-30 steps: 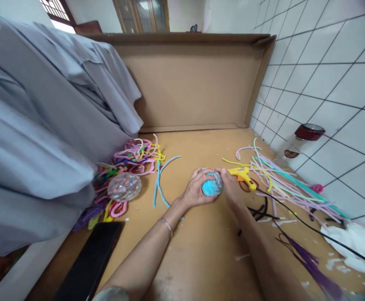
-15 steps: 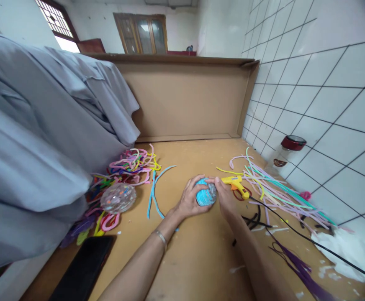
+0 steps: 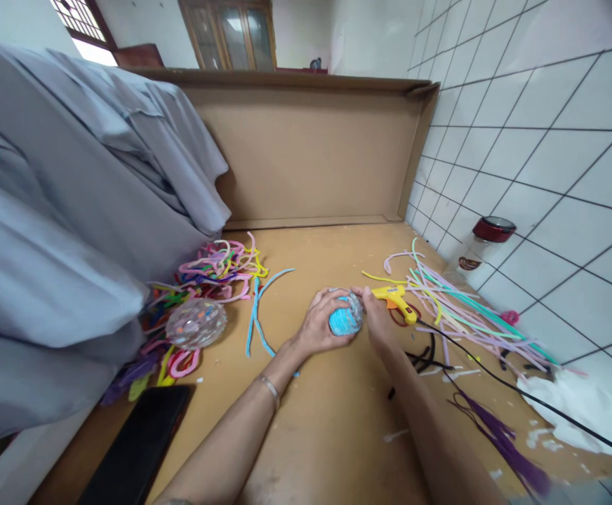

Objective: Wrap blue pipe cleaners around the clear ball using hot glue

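A round ball (image 3: 345, 321), partly wrapped in bright blue and partly clear, rests near the middle of the table. My left hand (image 3: 323, 324) grips it from the left, fingers curved over its top. On its right side, my right hand (image 3: 373, 315) touches the ball with fingers pressed together; whether a small piece is between them is hidden. Just right of that hand lies a yellow glue gun (image 3: 396, 300) with a black cord. Blue pipe cleaners (image 3: 255, 319) lie left of my hands.
Coloured pipe cleaners (image 3: 222, 270) and a clear ball (image 3: 196, 323) are at the left, above a black phone (image 3: 140, 445). Pastel strips (image 3: 458, 308), a jar (image 3: 477, 249), purple tassel (image 3: 495, 438) and white tissue (image 3: 580, 407) lie right. A cardboard panel (image 3: 306, 154) stands behind.
The ball has turned in my left hand, showing more of its clear part at the top. My right fingers have shifted to its upper right side. The view has tilted slightly down.
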{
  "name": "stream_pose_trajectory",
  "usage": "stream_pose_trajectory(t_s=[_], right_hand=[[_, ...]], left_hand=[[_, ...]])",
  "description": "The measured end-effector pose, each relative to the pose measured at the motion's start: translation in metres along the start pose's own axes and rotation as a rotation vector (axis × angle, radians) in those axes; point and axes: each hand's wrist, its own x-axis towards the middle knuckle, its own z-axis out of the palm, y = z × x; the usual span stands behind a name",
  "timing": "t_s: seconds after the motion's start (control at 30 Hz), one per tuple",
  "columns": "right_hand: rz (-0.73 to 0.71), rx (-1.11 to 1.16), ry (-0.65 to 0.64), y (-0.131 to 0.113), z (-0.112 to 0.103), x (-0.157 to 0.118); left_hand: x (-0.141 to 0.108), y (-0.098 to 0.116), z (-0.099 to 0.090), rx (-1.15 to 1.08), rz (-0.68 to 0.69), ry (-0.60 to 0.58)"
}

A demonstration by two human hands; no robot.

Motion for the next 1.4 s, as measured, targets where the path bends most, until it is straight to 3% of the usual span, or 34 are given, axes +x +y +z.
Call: stream_pose_trajectory(t_s=[0.17,0.47,0.63,0.77,1.03,1.23,1.3,1.4], right_hand=[[-0.147,-0.172,-0.071,-0.013,-0.001,-0.007],[-0.046,-0.011,-0.096,-0.017,0.002,-0.008],[-0.064,-0.064,-0.059,-0.013,0.002,-0.009],[-0.092,-0.092,-0.119,-0.016,0.000,-0.009],[-0.109,-0.002,-0.126,-0.015,0.000,-0.006],[-0.009,0.143,-0.086,-0.004,-0.001,-0.002],[-0.018,0.072,-0.044,-0.003,-0.001,-0.002],[-0.097,-0.083,-0.082,-0.007,-0.001,-0.004]], left_hand=[[0.000,0.001,0.000,-0.004,-0.017,-0.018],[0.000,0.001,-0.001,-0.014,-0.027,-0.050],[-0.002,-0.001,0.001,-0.012,-0.028,-0.016],[-0.004,-0.001,0.001,0.003,-0.077,0.010],[0.001,0.003,-0.003,-0.011,-0.028,-0.036],[0.001,0.002,-0.001,0.005,-0.040,-0.011],[0.000,0.002,-0.001,-0.004,-0.036,-0.015],[0.000,0.001,0.000,-0.002,-0.041,-0.011]])
